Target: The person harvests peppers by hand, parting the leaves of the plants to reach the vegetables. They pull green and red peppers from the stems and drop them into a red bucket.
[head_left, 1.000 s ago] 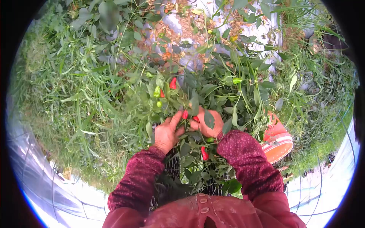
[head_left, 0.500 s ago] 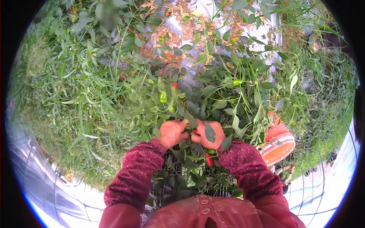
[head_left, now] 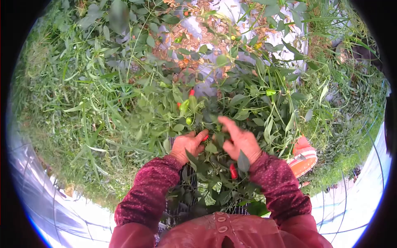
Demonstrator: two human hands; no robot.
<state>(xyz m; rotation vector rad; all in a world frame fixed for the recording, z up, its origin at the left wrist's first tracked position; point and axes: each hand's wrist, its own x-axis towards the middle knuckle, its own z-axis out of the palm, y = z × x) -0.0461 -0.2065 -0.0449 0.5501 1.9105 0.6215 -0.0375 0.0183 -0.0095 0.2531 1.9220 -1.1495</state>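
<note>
My left hand [head_left: 187, 148] is closed, its thumb and fingers pinching a small red pepper [head_left: 205, 137] among the leaves. To its right my right hand [head_left: 243, 141] is open, slightly blurred, with fingers apart above the pepper plant [head_left: 211, 159] and nothing seen in them. A longer red pepper [head_left: 233, 171] hangs just below my right hand. Ahead of my left hand hang a green pepper [head_left: 184, 105] and another red pepper [head_left: 192, 92], partly behind leaves.
An orange bucket [head_left: 304, 162] with a white-striped rim leans at the right, partly behind foliage. Dense weeds [head_left: 82, 103] grow on the left. Pale ground sheeting [head_left: 233, 11] with dry leaves lies ahead. A light green pepper [head_left: 270, 92] hangs at the right.
My right hand has moved away from my left, to the right, and its fingers have opened. A red pepper now shows at my left fingertips. The view has shifted slightly.
</note>
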